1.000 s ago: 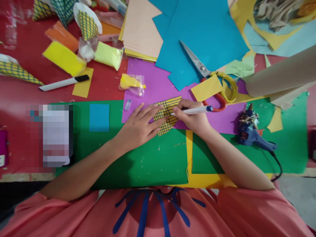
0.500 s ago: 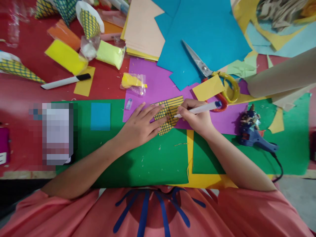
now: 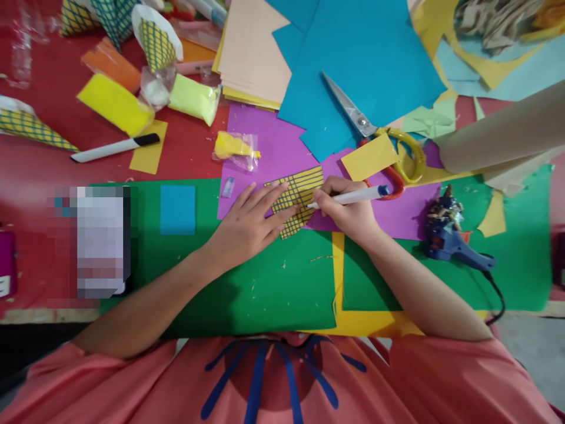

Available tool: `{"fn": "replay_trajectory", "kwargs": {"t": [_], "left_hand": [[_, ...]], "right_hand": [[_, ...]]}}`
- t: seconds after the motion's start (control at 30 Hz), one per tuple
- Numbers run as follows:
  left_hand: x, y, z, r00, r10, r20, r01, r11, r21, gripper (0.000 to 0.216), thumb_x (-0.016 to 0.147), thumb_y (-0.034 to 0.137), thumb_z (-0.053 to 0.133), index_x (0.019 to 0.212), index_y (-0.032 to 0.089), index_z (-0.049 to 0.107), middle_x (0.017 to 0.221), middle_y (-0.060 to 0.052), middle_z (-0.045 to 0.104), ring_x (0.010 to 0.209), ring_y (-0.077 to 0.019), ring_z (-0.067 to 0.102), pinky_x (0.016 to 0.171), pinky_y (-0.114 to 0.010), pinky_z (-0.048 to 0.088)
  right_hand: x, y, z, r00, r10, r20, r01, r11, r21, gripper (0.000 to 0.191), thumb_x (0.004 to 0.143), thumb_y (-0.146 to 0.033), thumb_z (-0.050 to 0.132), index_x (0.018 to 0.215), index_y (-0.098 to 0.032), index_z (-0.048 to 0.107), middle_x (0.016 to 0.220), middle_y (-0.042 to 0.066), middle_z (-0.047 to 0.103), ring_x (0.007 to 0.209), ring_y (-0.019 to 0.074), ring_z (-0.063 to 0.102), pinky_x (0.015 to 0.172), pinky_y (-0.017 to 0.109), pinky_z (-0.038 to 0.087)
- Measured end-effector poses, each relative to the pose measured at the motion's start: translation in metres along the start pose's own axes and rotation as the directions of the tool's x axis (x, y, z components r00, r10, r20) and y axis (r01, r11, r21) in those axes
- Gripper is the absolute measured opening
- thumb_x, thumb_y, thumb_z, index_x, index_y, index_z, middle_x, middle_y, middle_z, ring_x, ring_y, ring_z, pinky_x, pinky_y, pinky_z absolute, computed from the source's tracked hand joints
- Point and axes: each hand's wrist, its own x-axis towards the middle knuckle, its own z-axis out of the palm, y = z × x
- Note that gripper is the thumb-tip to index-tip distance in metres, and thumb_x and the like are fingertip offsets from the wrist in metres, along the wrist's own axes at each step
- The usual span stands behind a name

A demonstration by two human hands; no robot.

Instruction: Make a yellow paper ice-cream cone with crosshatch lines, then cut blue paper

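A yellow paper piece [image 3: 304, 187] with dark crossing lines lies partly over purple paper [image 3: 273, 129] and green paper [image 3: 265, 294]. Its left part is a closed grid; toward the right mostly lines in one direction show. My left hand [image 3: 249, 227] lies flat with fingers spread, its fingertips resting on the left side of the yellow piece. In my right hand [image 3: 351, 215] is a white marker with a blue end [image 3: 364, 194], gripped between thumb and fingers. The marker's tip meets the yellow piece near its right side.
Open scissors [image 3: 362, 121] lie behind my right hand, a yellow strip [image 3: 369, 157] across their handles. A blue glue gun [image 3: 450, 238] with a cord sits at right. Left are a capped marker [image 3: 115, 147], clay packets [image 3: 115, 105], a blue square [image 3: 177, 209] and a blurred phone-like object [image 3: 101, 241].
The marker tip has shifted slightly left and up on the yellow piece, which has turned a little. My left hand stays pressed on it. The whole view has drifted slightly.
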Motion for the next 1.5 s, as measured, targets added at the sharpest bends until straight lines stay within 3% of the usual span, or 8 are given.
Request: {"fn": "replay_trajectory", "kwargs": {"t": [0.47,1.0,1.07,1.17,1.27,1.4,1.5], "left_hand": [[0.000,0.000,0.002,1.000,0.011,-0.018,-0.010,0.999,0.036,0.039,0.090,0.022,0.048,0.130,0.025,0.050,0.148,-0.016,0.035,0.138,-0.0301,0.032,0.111,-0.053,0.028],[0.000,0.001,0.000,1.000,0.014,-0.023,-0.013,1.000,0.018,0.042,0.091,0.021,0.048,0.133,0.027,0.047,0.148,-0.014,0.034,0.138,-0.0293,0.031,0.111,-0.053,0.028],[0.000,0.001,0.000,1.000,0.012,-0.023,-0.012,1.000,0.018,0.043,0.091,0.021,0.047,0.134,0.028,0.046,0.149,-0.013,0.034,0.138,-0.0293,0.031,0.110,-0.054,0.028],[0.001,0.001,0.000,1.000,-0.003,-0.016,0.003,1.000,0.022,0.050,0.091,0.021,0.045,0.140,0.024,0.037,0.146,-0.012,0.038,0.136,-0.0285,0.034,0.111,-0.053,0.027],[0.001,0.003,-0.001,1.000,-0.009,-0.017,0.010,0.999,0.045,0.051,0.092,0.021,0.043,0.142,0.020,0.034,0.137,-0.012,0.048,0.129,-0.0270,0.043,0.111,-0.054,0.027],[0.000,0.007,-0.003,0.997,0.072,-0.018,-0.071,0.995,0.069,0.043,0.092,0.025,0.046,0.135,0.025,0.046,0.128,-0.010,0.053,0.121,-0.0258,0.049,0.110,-0.055,0.030],[-0.001,0.008,-0.003,0.994,0.107,-0.027,-0.105,0.993,0.055,0.041,0.091,0.025,0.048,0.131,0.024,0.050,0.126,-0.010,0.053,0.120,-0.0252,0.049,0.107,-0.049,0.036]], "right_hand": [[0.002,-0.001,0.004,0.994,-0.105,0.039,0.108,0.991,-0.079,0.030,0.077,-0.017,0.051,0.052,-0.019,0.035,0.047,-0.006,0.036,0.045,0.0044,0.031,0.045,0.020,0.025],[0.001,-0.001,0.000,0.973,-0.136,0.188,0.148,0.988,-0.051,0.030,0.074,-0.013,0.051,0.049,-0.019,0.035,0.047,-0.007,0.032,0.045,0.0047,0.028,0.045,0.023,0.023],[0.001,0.001,-0.001,0.983,-0.093,0.161,0.092,0.996,0.014,0.031,0.075,-0.015,0.052,0.049,-0.019,0.036,0.047,-0.006,0.036,0.044,0.0047,0.031,0.044,0.022,0.024],[0.002,0.004,-0.002,1.000,-0.016,-0.001,0.016,0.989,0.150,0.029,0.078,-0.021,0.054,0.052,-0.019,0.041,0.047,-0.005,0.045,0.043,0.0058,0.039,0.042,0.022,0.028],[0.001,0.008,-0.003,0.989,0.001,-0.145,0.027,0.981,0.194,0.028,0.081,-0.025,0.056,0.056,-0.020,0.047,0.047,-0.004,0.052,0.041,0.0071,0.045,0.043,0.023,0.032],[-0.001,0.009,-0.003,0.985,-0.026,-0.169,0.054,0.985,0.165,0.028,0.083,-0.030,0.058,0.059,-0.019,0.050,0.049,-0.003,0.054,0.043,0.0071,0.045,0.044,0.023,0.034],[-0.002,0.008,-0.002,0.990,-0.018,-0.141,0.037,0.991,0.132,0.029,0.084,-0.035,0.058,0.061,-0.018,0.052,0.051,-0.002,0.055,0.045,0.0072,0.047,0.045,0.023,0.036]]}}
